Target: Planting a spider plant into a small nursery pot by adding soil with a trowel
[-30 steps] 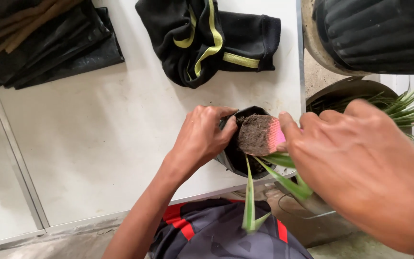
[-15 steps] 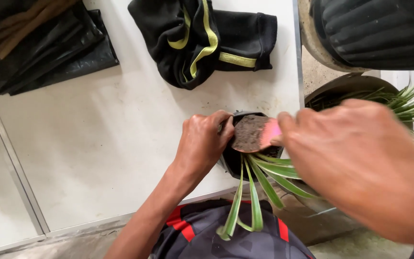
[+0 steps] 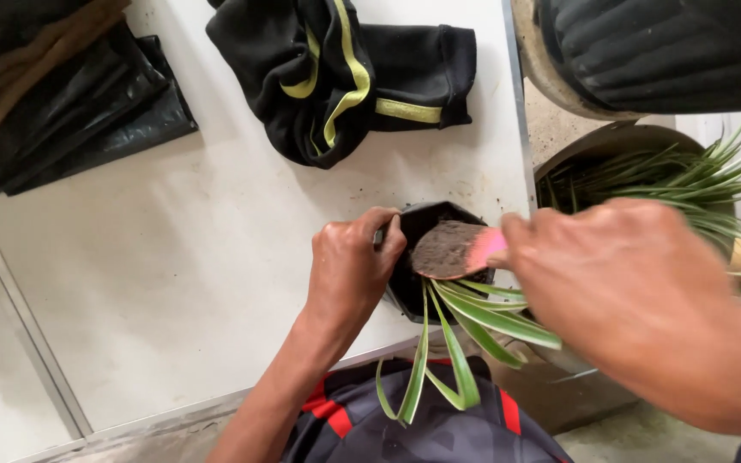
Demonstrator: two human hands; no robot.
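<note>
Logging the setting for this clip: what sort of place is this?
Probably a home or nursery potting spot. The left hand steadies a small black pot with a striped-leaf plant while the right hand brings a pink scoop of soil. Folded black grow bags lie on the white table.

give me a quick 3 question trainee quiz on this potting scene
1. True or false: the left hand grips the rim of the small black plastic pot.
2. What colour is the soil-laden scoop in the right hand? A pink, B blue, C white.
3. Fill in: the black garment with yellow stripes lies on the ____ table.

Key: 1 true; 2 A; 3 white
</note>
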